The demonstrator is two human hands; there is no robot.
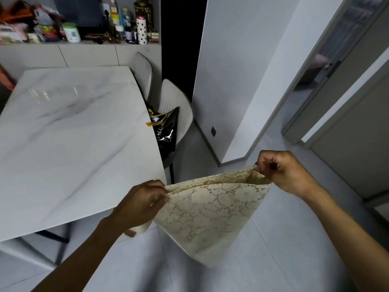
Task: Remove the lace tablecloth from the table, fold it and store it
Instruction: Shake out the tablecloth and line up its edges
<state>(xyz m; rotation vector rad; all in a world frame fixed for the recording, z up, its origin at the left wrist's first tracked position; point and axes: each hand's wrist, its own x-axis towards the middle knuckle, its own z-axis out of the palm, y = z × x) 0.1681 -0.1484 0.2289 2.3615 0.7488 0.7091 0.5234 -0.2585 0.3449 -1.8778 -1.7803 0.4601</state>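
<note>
Lace tablecloth (210, 216): cream, off the table, held up in the air over the grey floor just beside the table's near right corner; doubled over – two layers visible along the top edge, the inner face showing golden between them; hanging down to a narrow lower end
Left hand (143, 203): gripping the cloth's upper left corner, thumb and curled fingers pressed together on the fabric; hand overlapping the table's near corner in view
Right hand (282, 169): pinching the cloth's upper right corner between thumb and curled fingers, held higher and farther out than the left
Top edge: stretched between the two hands, sagging slightly in the middle
Table (73, 133): white marble-look top with grey veining, bare surface, dark legs below
Chairs (174, 102): two pale chairs pushed in along the table's right side – a glossy black bag (166, 131) with a yellow strap on the nearer one
Shelf (84, 44): beyond the table, crowded with bottles, jars and a polka-dot canister (141, 28)
Doorways (347, 91): to the right, grey frames
</note>
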